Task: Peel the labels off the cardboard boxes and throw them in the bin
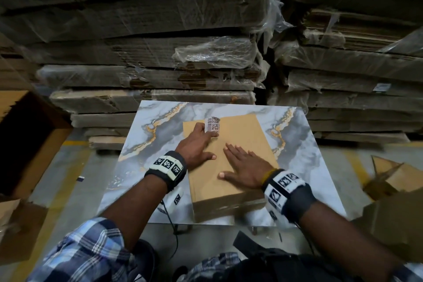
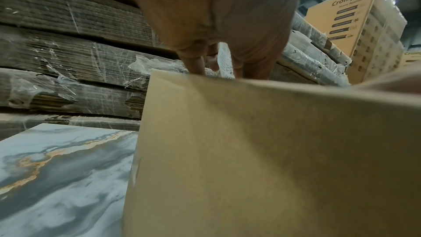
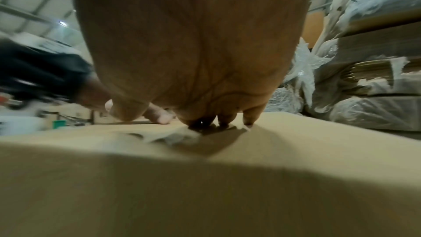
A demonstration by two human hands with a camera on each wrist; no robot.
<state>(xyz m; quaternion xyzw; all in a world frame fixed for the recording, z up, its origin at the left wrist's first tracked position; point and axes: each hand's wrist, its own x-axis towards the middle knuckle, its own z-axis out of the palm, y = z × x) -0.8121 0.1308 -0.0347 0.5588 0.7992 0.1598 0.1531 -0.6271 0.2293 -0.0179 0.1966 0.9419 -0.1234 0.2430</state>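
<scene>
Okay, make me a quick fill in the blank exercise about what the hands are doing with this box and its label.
1. The left hand pinches the barcode ____ at the box's far edge.
2. The right hand lies ____ on top of the cardboard box.
3. The box sits on a ____-patterned table.

Missing words: label; flat; marble

Marble-patterned table [image 1: 286, 135] is set on grey concrete floor [image 1: 68, 181] with yellow line markings. Shrink-wrapped flattened cardboard stacks [image 1: 146, 57] are piled directly behind table. Lighting dim.
</scene>
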